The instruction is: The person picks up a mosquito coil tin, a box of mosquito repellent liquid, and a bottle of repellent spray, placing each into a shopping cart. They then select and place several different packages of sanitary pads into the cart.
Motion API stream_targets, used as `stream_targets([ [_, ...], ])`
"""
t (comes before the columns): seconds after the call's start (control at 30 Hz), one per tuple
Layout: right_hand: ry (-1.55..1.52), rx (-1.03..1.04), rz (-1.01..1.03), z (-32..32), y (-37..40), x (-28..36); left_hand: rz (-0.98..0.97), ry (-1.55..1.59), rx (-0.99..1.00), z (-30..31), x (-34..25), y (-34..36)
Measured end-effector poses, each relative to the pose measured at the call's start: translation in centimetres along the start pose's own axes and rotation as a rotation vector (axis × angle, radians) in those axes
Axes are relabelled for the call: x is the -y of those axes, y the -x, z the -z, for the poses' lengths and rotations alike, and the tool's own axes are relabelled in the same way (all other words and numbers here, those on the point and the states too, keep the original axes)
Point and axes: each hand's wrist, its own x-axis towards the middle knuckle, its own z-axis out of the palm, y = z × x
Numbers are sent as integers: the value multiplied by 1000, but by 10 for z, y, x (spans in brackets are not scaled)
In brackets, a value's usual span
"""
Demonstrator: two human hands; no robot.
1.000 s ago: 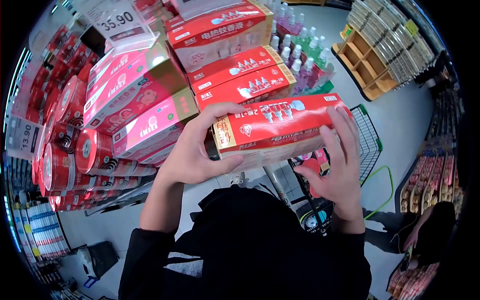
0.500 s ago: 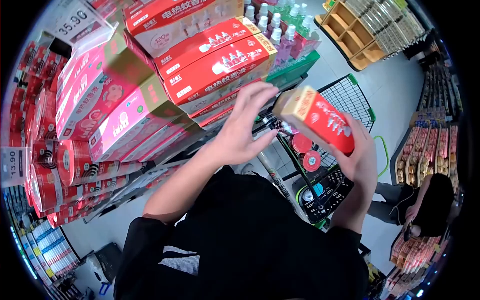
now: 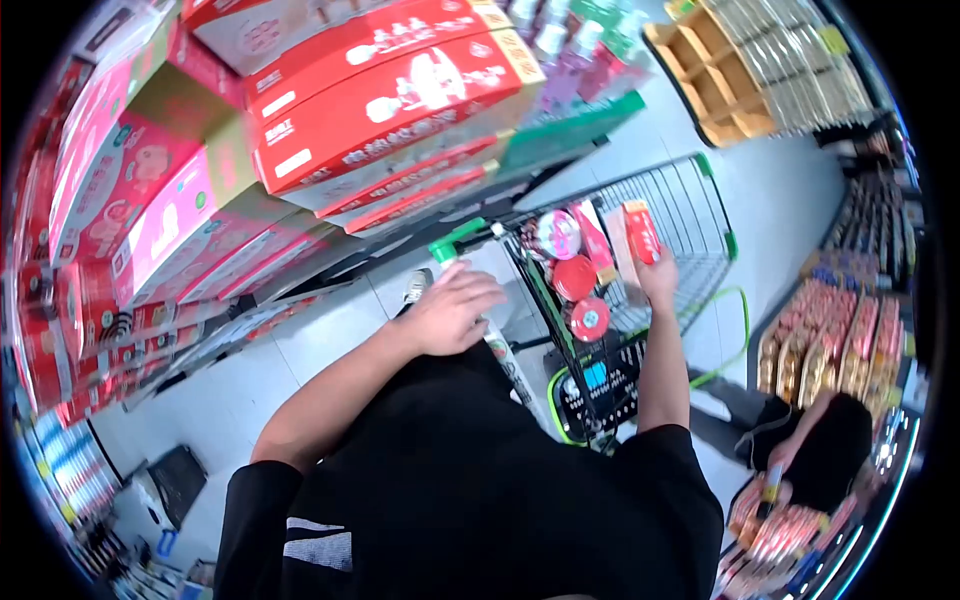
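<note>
My right hand [image 3: 656, 278] is closed on a small red box [image 3: 641, 232] with a cream-coloured end, holding it over the shopping cart [image 3: 690, 205]. Beneath and to the left of it lie a pink-and-white box [image 3: 594, 240], a round pack with a pink label [image 3: 557, 234] and two red-lidded containers, one red lid [image 3: 574, 278] above the other [image 3: 589, 319]. Over the cart's handle bar [image 3: 505, 365] is my left hand [image 3: 460, 310], fingers loosely extended and holding nothing. Whether its palm touches the bar is hidden.
Stacked red boxes [image 3: 390, 100] and pink boxes [image 3: 150, 170] fill the left display. Spray bottles [image 3: 575, 60] stand behind them. A wooden rack [image 3: 710, 70] is at the far right. Another person [image 3: 820, 450] stands at right beside shelves of packaged goods [image 3: 830, 340].
My right hand has carried the red box down and away from me, over the cart. My left hand has drawn back to the handle bar. The view has shifted.
</note>
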Motion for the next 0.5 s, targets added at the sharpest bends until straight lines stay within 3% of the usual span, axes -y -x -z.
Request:
stream_targets([
  [0.13, -137, 35, -28, -75, -53, -52, -11, 24, 7, -10, 1, 3],
  [0.23, 32, 60, -181, -119, -77, -62, 28, 35, 42, -11, -1, 4],
  [0.33, -95, 91, -126, -160, -86, -71, 43, 28, 66, -10, -4, 3],
  [0.4, 38, 173, -89, -179, -81, -65, 77, 52, 110, -10, -5, 2],
  [0.5, -121, 199, -11, -239, -100, -110, 95, 53, 122, -8, -7, 0],
])
